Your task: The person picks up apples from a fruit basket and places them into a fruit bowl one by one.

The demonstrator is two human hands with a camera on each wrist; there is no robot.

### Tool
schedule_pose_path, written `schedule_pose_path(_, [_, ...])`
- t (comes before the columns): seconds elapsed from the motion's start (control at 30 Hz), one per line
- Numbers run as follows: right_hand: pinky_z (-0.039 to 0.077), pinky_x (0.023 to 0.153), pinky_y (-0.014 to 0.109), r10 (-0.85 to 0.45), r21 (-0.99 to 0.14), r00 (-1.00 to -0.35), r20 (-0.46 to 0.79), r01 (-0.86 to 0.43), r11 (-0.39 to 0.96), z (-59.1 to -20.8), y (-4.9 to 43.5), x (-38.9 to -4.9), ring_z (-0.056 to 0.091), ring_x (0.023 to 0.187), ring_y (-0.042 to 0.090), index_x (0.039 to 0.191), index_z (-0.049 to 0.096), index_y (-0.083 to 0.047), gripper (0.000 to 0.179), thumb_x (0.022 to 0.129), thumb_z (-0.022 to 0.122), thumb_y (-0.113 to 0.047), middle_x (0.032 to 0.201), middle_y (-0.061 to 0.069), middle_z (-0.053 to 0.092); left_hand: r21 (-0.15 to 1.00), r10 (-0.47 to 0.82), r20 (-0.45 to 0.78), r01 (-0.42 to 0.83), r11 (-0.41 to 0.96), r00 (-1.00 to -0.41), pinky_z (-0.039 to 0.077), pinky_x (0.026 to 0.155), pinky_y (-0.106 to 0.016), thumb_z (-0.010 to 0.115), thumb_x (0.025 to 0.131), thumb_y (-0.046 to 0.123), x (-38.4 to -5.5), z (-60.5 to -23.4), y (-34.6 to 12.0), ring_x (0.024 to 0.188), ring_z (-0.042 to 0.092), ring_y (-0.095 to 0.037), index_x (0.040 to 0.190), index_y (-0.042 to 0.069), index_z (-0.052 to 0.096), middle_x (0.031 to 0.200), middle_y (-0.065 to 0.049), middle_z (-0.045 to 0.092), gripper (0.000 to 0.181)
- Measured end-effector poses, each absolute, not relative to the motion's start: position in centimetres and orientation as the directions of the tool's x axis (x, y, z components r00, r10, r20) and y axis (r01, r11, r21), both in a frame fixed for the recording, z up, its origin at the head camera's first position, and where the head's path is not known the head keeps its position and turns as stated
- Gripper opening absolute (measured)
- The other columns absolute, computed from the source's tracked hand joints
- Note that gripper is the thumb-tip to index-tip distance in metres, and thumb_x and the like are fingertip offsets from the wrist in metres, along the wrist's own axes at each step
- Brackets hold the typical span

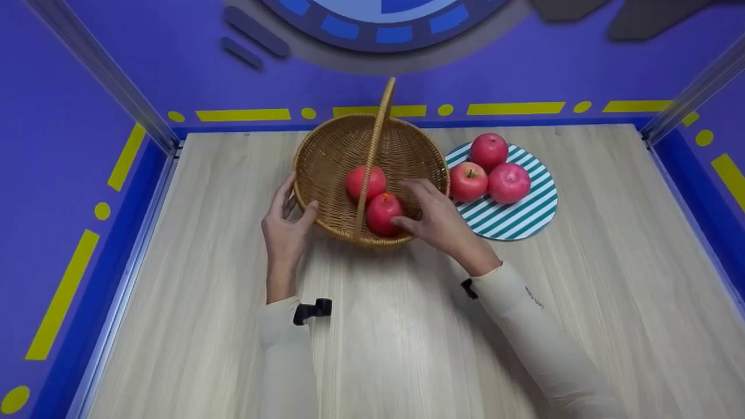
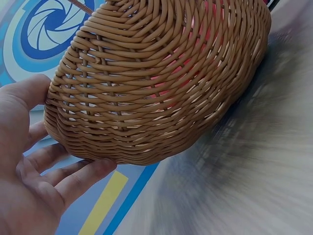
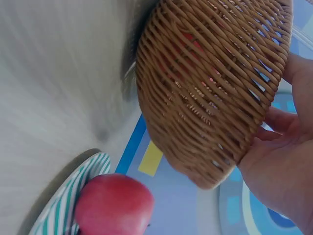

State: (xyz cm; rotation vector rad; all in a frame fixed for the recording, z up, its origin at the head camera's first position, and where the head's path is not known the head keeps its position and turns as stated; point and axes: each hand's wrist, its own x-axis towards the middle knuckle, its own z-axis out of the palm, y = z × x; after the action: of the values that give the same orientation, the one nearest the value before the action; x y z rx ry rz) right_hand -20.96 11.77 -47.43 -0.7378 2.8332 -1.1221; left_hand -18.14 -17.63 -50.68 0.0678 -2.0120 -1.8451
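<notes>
A wicker basket (image 1: 329,154) with a tall arched handle (image 1: 381,116) stands at the back middle of the table. My left hand (image 1: 285,230) holds its left side, thumb at the rim and fingers against the outer wall. Inside lie two red apples, one apple (image 1: 378,181) partly behind the handle and another apple (image 1: 382,216) nearer the front rim. Over the basket's right rim reaches my right hand (image 1: 439,221), its thumb tip at the front apple and its fingers extended apart from it. In the right wrist view the wicker wall hides those fingertips.
Right of the basket, a round plate (image 1: 544,203) with green and white stripes bears three apples: a back apple (image 1: 489,149), a left apple (image 1: 467,183) close by the basket rim, and a right apple (image 1: 509,183). Blue panels (image 1: 244,87) wall in the table's back and sides.
</notes>
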Motion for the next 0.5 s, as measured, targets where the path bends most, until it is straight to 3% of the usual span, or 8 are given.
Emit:
schedule_pose_path(0.3, [0.056, 0.105, 0.048, -0.480, -0.594, -0.876, 0.038, -0.406, 0.694, -46.9, 10.1, -22.4, 0.060, 0.126, 0.032, 0.149, 0.056, -0.001, 0.068, 0.095, 0.083, -0.032, 0.141, 0.018, 0.059, 0.961, -0.300, 0.271, 0.240, 0.136, -0.915, 0.051, 0.111, -0.040, 0.080, 0.094, 0.012, -18.1, -50.6, -17.6, 0.135, 0.059, -0.029, 0.154, 0.017, 0.059, 0.154, -0.007, 0.056, 0.064])
schedule_pose_path(0.5, [0.055, 0.106, 0.046, -0.505, -0.534, -0.863, 0.000, -0.427, 0.730, -47.1, 9.5, -23.1, 0.063, 0.122, 0.034, 0.146, 0.057, 0.004, 0.071, 0.095, 0.083, -0.038, 0.137, 0.021, 0.063, 0.964, -0.299, 0.262, 0.232, 0.132, -0.918, 0.047, 0.114, -0.048, 0.078, 0.095, 0.005, -17.8, -49.8, -17.4, 0.138, 0.055, -0.037, 0.155, 0.004, 0.054, 0.156, -0.019, 0.053, 0.065])
